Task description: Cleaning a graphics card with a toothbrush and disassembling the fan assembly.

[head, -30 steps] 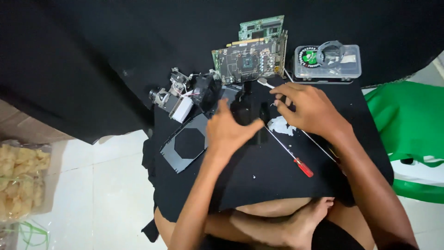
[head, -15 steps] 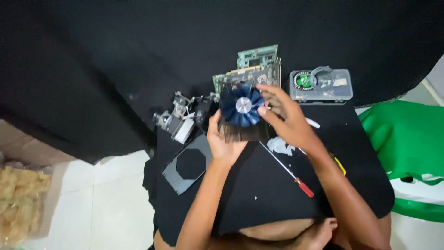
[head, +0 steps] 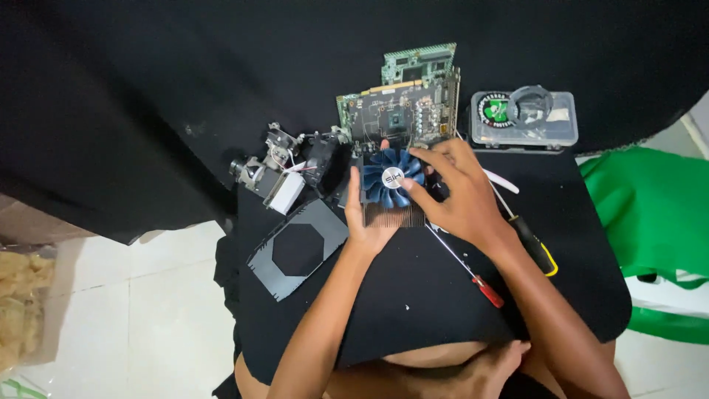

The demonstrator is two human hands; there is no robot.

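Both hands clamped on blue fan cooler [head: 391,188], lifted free.
Left hand [head: 367,222] beneath, right hand [head: 454,193] on hub; circuit board [head: 395,117] bare at cloth's [head: 413,295] far edge.

Circuit boards [head: 402,103] crowd behind the fan [head: 391,179], metal parts [head: 277,166] left, screwdrivers [head: 533,244] right.

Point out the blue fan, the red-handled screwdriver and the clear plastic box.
blue fan [head: 391,177], head view, on the hub at its centre.
red-handled screwdriver [head: 489,291], head view, on the red handle.
clear plastic box [head: 563,127], head view, on the right part of its lid.
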